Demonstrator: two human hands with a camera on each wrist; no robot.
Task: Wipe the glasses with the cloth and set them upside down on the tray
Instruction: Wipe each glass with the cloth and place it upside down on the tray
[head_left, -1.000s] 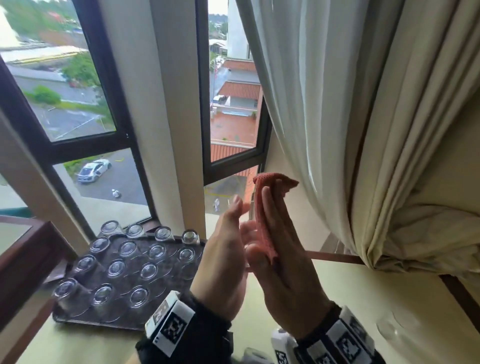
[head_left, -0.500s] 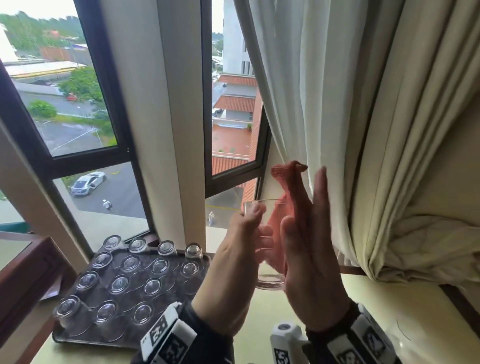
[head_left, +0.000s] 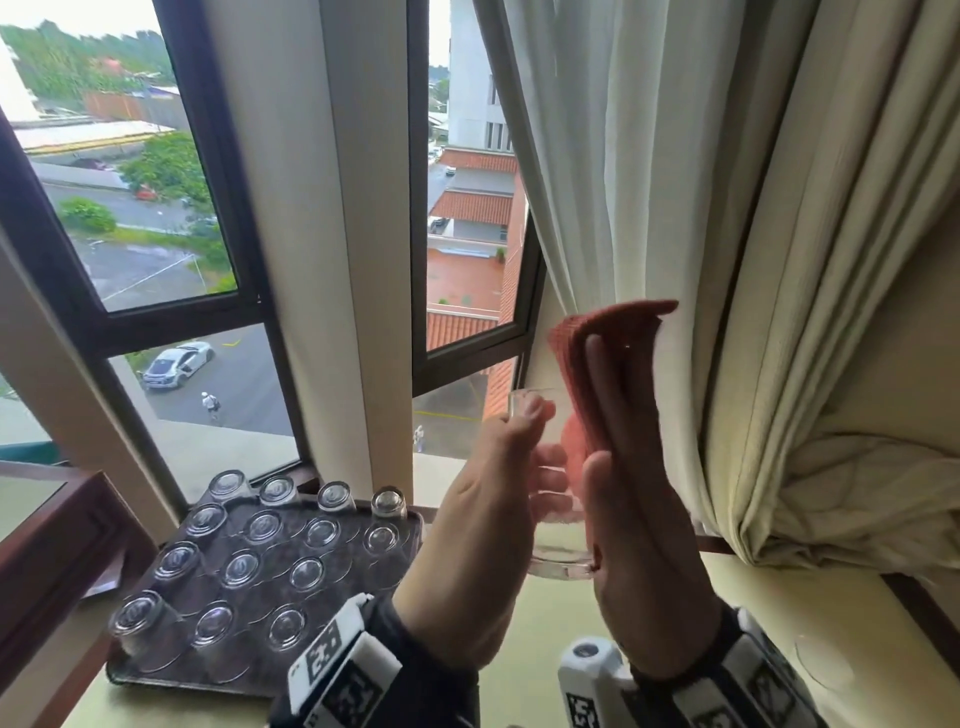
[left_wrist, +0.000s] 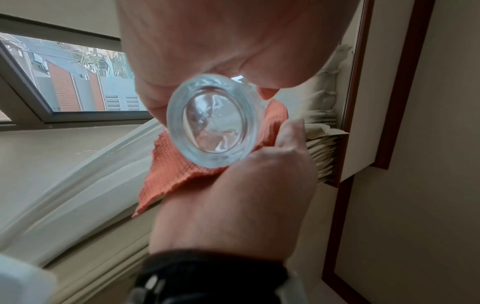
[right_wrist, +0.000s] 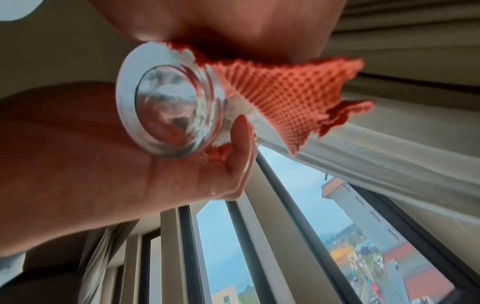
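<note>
Up in front of the window the person holds a small clear drinking glass (head_left: 550, 499) upright between both hands, mouth up and thick round base down; the left hand (head_left: 467, 551) has it in its grip, thumb and fingers curled round the wall of the glass, thumb tip near the rim; the right hand (head_left: 639, 545) stands flat and upright on the right side, its fingers (head_left: 618, 410) straight and pressed together, pushing a folded coral-red waffle-weave cloth (head_left: 597, 353) against the glass; the cloth lies between that palm and the glass wall and sticks up past the fingertips, close to the pale cream curtain (head_left: 675, 182) hanging at the right; from the left wrist the heavy base of the glass (left_wrist: 213, 121) faces the camera with the cloth (left_wrist: 176, 170) spread behind it; from the right wrist the cloth (right_wrist: 283, 96) fans out beside the glass (right_wrist: 166, 107); lower left, well apart from the hands, a dark rectangular tray (head_left: 400, 551) sits on the pale yellow desk (head_left: 545, 623) near the window sill, carrying rows of small clear glasses (head_left: 241, 566) all standing upside down, bases up; a dark wooden frame (head_left: 62, 530) stands at the far left edge beside the tray.
</note>
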